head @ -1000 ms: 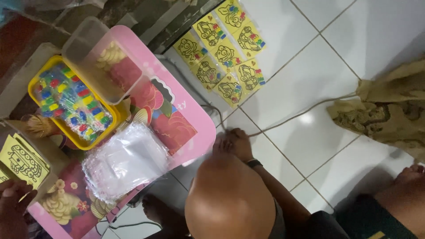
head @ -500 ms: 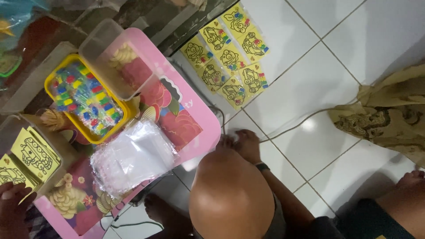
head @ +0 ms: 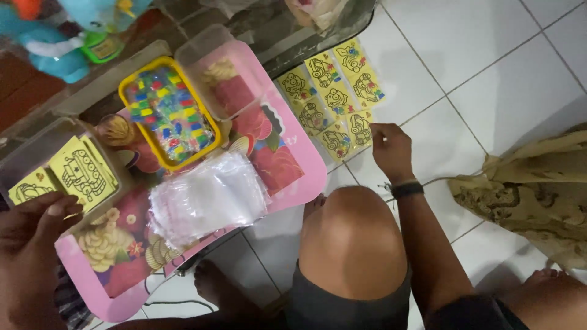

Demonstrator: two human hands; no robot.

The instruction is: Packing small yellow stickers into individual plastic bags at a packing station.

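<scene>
Two hands work at opposite ends of a low pink worktop printed with flowers. The right hand reaches out over the white tiled floor, its fingers curled narrow at the edge of a sheet of yellow picture cards lying flat on the tiles just beside the worktop; whether they pinch it I cannot tell. The left hand sits at the near left corner, fingers bent against a clear box that holds more yellow cards. Between the hands lie a pile of clear plastic bags, a yellow tray of coloured pieces and an empty clear tub. A bare knee rises between the right arm and the worktop. Crumpled tan cloth lies on the floor to the right.
</scene>
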